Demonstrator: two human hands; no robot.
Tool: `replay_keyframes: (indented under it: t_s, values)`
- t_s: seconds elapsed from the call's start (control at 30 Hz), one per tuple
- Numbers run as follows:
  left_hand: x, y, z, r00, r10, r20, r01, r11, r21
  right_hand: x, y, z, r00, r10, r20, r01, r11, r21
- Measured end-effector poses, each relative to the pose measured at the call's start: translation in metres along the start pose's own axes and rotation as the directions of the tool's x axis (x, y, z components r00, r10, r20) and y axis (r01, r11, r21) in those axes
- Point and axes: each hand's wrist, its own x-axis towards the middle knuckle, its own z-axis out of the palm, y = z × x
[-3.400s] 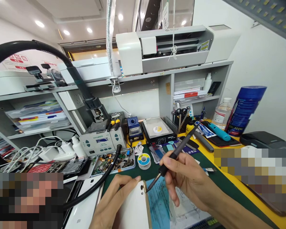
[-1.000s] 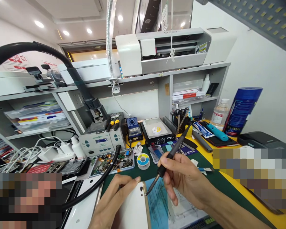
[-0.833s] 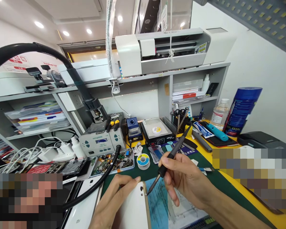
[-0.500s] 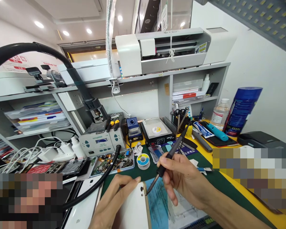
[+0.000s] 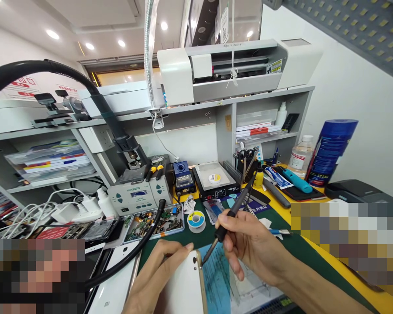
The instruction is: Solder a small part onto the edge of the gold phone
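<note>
My left hand point(image 5: 157, 270) grips a white phone point(image 5: 183, 288) along its left side and top corner, with the thumb and fingers bent round it. A camera hole and small openings show near the phone's upper right corner. In my right hand point(image 5: 249, 240) is a soldering iron point(image 5: 233, 210), pinched by its dark grip, its cable end pointing up and back. The iron's tip meets the phone's right edge just beside the small openings. Under and beside the phone lies a blue sheet point(image 5: 216, 279) with dark marks.
Behind the hands stand a solder spool point(image 5: 196, 221), a tray of circuit boards point(image 5: 155, 221) and a heating plate point(image 5: 216, 179). A black hose point(image 5: 131, 255) curves past on the left, near another white phone point(image 5: 113, 283). A blue-handled brush point(image 5: 278, 232) lies to the right.
Both hands hold nearly the same pose, with the iron's tip still at the phone's edge. The whole view has shifted very slightly.
</note>
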Motion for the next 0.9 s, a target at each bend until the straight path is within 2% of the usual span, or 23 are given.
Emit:
replay_keyframes:
  t_s: [0.37, 0.9]
  values:
    - [-0.003, -0.017, 0.007, 0.998, 0.057, -0.002, -0.057, 0.998, -0.015, -0.001, -0.001, -0.001, 1.000, 0.002, 0.025, -0.002, 1.000, 0.009]
    - [-0.004, -0.019, 0.005, 0.999, 0.037, 0.003, -0.037, 0.999, 0.010, -0.001, 0.000, -0.001, 0.998, -0.036, 0.051, 0.034, 0.999, 0.036]
